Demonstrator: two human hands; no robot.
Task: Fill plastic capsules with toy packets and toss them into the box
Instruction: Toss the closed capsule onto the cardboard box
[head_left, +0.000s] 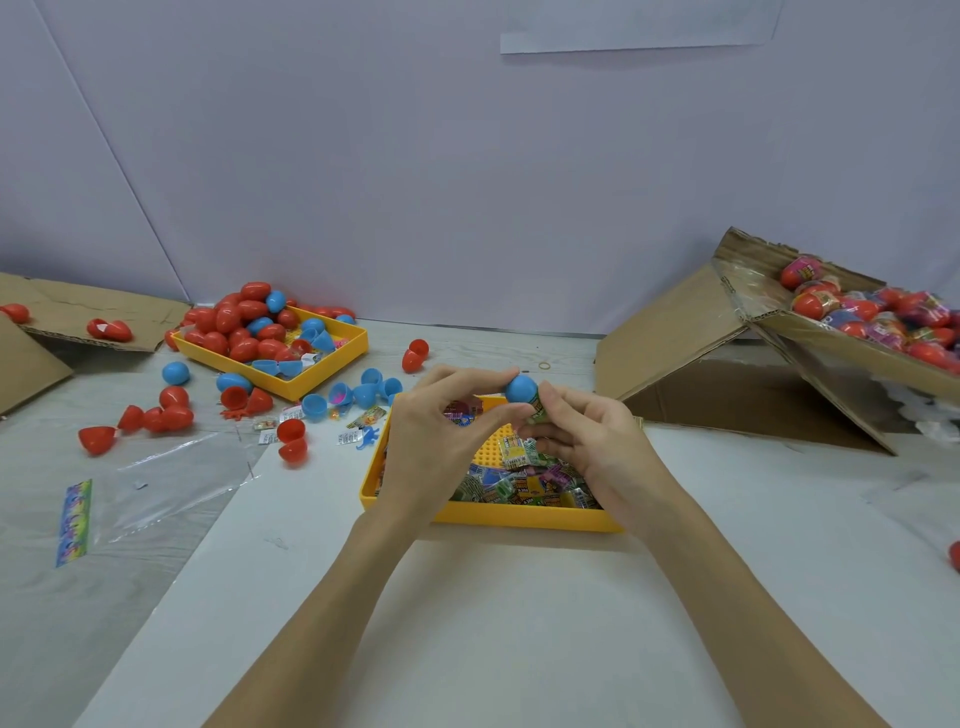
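Both hands meet above the near yellow plastic tray of toy packets (519, 519) on the white desk (519, 623). Left hand (441, 436) pinches the blue plastic capsule half (521, 388) with fingertips; right hand (587, 436) curls around a green printed toy packet (537, 411) pressed against the capsule's underside. Loose red and blue capsule halves (291, 439) lie left. Farther left, a second yellow tray piled with capsules (332, 371). Far right, tilted cardboard box of filled capsules (857, 358).

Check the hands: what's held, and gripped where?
Both hands pinch one blue capsule: left hand fingertips on its left side, right hand at its lower right, where a green packet shows.
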